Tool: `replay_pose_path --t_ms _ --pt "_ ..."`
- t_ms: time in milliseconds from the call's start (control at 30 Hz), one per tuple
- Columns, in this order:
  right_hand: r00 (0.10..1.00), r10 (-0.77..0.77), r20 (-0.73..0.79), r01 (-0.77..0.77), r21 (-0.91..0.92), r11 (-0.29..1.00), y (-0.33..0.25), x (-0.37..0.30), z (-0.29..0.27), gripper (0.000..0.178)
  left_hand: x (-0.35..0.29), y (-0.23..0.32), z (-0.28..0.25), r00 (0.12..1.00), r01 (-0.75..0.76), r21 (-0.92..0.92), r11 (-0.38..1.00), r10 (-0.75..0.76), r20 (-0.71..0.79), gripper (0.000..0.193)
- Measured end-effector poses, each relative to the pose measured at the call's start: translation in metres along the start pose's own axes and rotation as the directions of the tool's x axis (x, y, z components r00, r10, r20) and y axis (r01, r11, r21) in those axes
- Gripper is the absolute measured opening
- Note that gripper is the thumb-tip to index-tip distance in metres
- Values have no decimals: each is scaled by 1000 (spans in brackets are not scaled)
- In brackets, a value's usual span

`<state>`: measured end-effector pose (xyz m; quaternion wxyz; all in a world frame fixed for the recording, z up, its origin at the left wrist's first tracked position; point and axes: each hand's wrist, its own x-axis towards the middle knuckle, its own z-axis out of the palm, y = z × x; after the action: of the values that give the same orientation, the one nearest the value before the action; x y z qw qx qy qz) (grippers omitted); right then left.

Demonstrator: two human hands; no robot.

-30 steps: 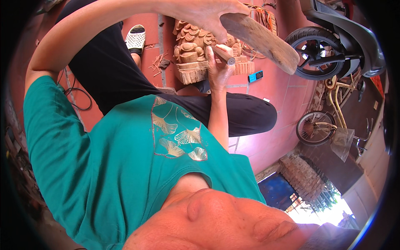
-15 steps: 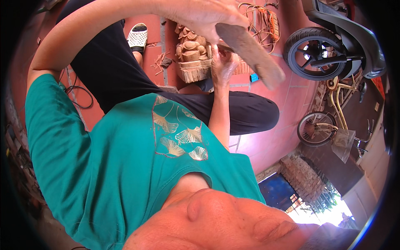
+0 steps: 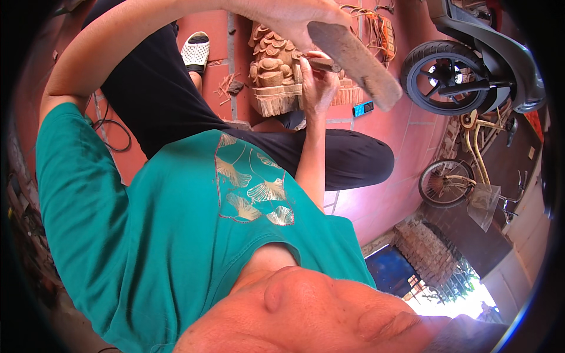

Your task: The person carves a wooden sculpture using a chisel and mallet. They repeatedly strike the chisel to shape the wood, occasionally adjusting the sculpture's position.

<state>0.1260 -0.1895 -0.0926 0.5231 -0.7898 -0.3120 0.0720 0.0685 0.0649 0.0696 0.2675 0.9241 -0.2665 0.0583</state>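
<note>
My left hand reaches in from the upper left, closed on a thick, flat wooden mallet that points down to the right. Just below it, my right hand grips a short brown tool handle, probably a chisel's; its working end is hidden. Mallet and handle lie close together in view; I cannot tell whether they touch. Both hands are over a carved block of pale wood with rounded, layered shapes and a rough base. My arms and the mallet cover part of the carving.
Wood chips lie on the red tile floor left of the carving. A blue phone is to its right, near an orange power strip with tangled cords. Farther right stand a motorbike and a bicycle.
The mallet has lifted slightly away from my right hand, showing more of the tool handle. My right hand has shifted a little, and more of the phone shows.
</note>
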Motion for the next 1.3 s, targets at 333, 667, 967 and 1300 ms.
replay_pose_path --t_ms 333,667,967,1300 --pt "999 -49 2 49 -168 985 -8 10 -4 22 12 5 -11 996 90 -28 996 -89 27 40" --pt "998 -56 -15 55 -43 998 -9 5 1 22 8 -2 1 999 42 -27 999 -42 -30 36" --pt "997 -74 5 74 -154 985 -8 4 2 22 4 4 -6 999 35 -9 999 -36 -26 37" --pt "937 -350 -19 313 -402 861 2 1 17 20 3 3 -1 999 31 -82 996 -32 -4 38"
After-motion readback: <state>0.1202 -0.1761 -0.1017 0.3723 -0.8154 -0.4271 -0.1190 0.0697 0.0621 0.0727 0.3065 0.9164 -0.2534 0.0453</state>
